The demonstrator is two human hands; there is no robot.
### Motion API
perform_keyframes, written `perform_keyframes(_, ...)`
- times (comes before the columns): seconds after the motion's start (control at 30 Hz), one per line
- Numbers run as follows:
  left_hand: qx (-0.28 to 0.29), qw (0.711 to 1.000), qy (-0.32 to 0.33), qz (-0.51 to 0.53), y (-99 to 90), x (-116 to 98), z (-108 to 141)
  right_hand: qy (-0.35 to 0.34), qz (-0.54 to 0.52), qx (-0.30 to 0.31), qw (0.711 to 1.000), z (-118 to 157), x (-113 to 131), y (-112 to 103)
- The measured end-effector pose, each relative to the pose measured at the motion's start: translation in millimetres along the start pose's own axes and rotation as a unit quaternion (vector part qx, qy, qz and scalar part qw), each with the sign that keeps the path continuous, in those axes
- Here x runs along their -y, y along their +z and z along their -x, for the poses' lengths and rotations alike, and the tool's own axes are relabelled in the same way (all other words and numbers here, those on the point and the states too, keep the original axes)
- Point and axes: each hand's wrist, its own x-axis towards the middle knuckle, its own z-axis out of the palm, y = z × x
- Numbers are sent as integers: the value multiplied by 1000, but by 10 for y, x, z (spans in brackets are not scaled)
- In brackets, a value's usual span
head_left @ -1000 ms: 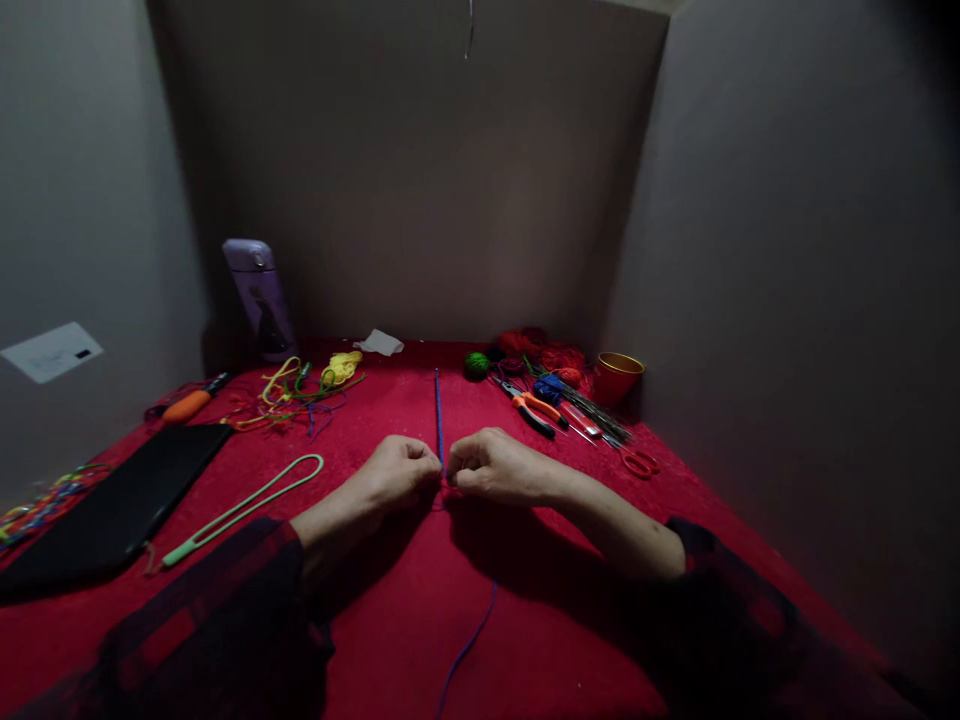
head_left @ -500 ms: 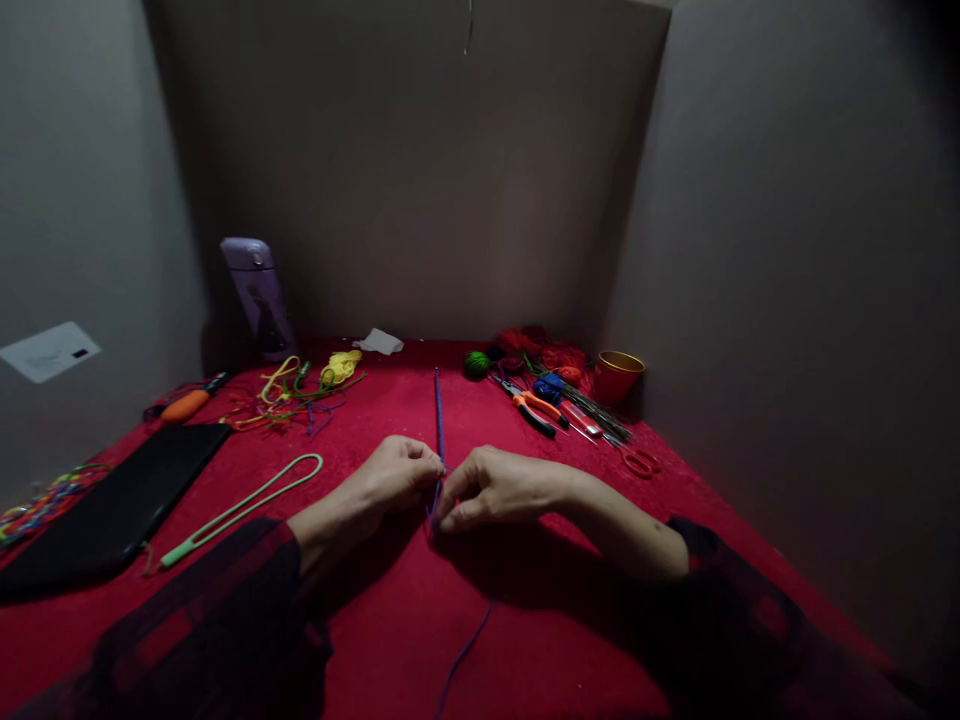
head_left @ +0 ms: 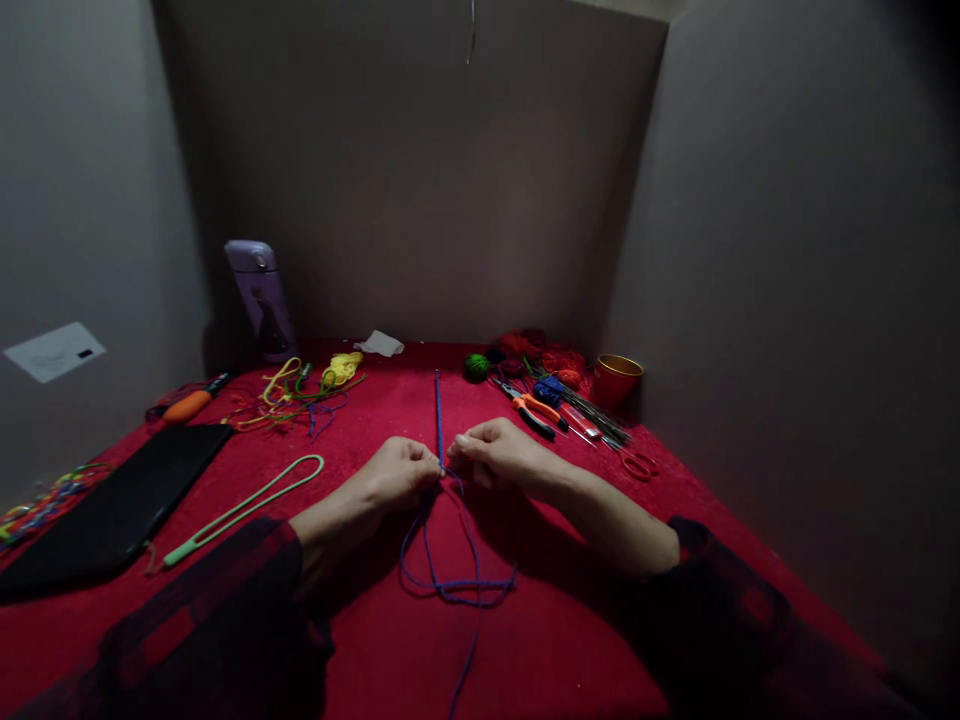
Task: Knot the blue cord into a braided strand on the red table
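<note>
A blue-purple braided cord (head_left: 439, 415) runs straight down the red cloth from a fixed point at the back. At its lower end my left hand (head_left: 409, 468) pinches it, fingers closed. Just to the right, my right hand (head_left: 491, 455) is closed with thumb and fingertips together near the cord; what lies between them is too small to make out. Loose purple strands (head_left: 472, 585) hang from the pinch toward me and lie in loops on the cloth.
At left are a purple bottle (head_left: 262, 300), a black case (head_left: 120, 510), a pale green loop (head_left: 247, 505) and yellow yarn (head_left: 343, 368). Pliers (head_left: 536, 410), red scissors (head_left: 637, 463), yarn balls (head_left: 476, 367) and a red cup (head_left: 617, 380) sit at right.
My right hand has moved up and slightly right, away from the strands below the pinch. The strands now lie spread in loops. My left hand has stayed at the cord.
</note>
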Motion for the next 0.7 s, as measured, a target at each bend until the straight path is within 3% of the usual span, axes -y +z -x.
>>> perform_keyframes(0.13,-4,1000,7,-21,5,-13,-1,56,-103,77,990,58,38,74)
perform_keyframes(0.23,5,999,20,-35,14,-17,8,47,-108,104,988,62,19,100)
perform_keyframes(0.5,-14,1000,14,-2,27,-4,-3,13,77,-14,997,-14,-19,124)
perform_keyframes(0.7,-29,998,25,-49,-8,40,-72,-1,100,-15,995,-23,19,133)
